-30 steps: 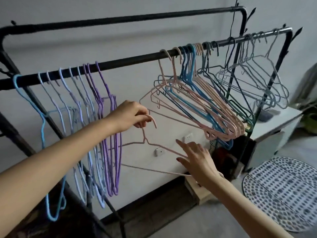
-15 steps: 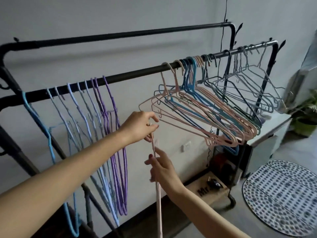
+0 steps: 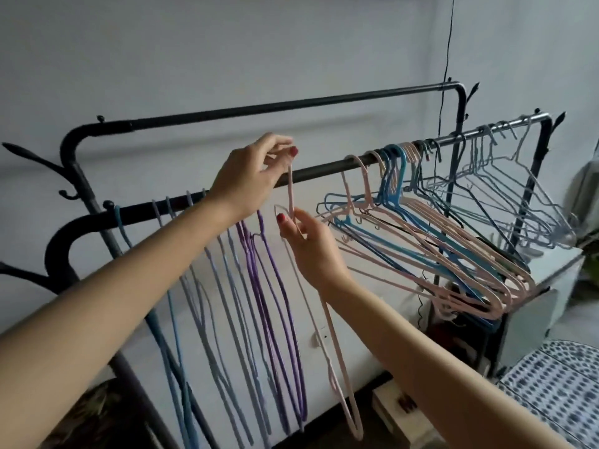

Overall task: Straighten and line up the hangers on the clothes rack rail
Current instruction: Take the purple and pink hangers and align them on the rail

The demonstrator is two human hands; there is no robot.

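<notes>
A black rail (image 3: 324, 171) crosses the rack from lower left to upper right. I hold one pink hanger (image 3: 337, 361) edge-on. My left hand (image 3: 249, 176) pinches its hook at the rail's height, and my right hand (image 3: 308, 244) grips its neck just below. Several blue, lilac and purple hangers (image 3: 259, 286) hang straight on the rail's left part. On the right part a crowded bunch of pink, blue, dark and grey hangers (image 3: 431, 241) hangs skewed and overlapping.
A second, higher black bar (image 3: 291, 106) runs behind the rail. Branch-like hooks (image 3: 29, 157) stick out of the rack's left post. A white cabinet (image 3: 547, 286) stands behind the right end, and a dotted round mat (image 3: 557, 390) lies on the floor.
Both hands lifted the pink hanger from below the rail up to its height. The hanger has turned from flat-on to edge-on. The camera tilted so the rack sits lower in view.
</notes>
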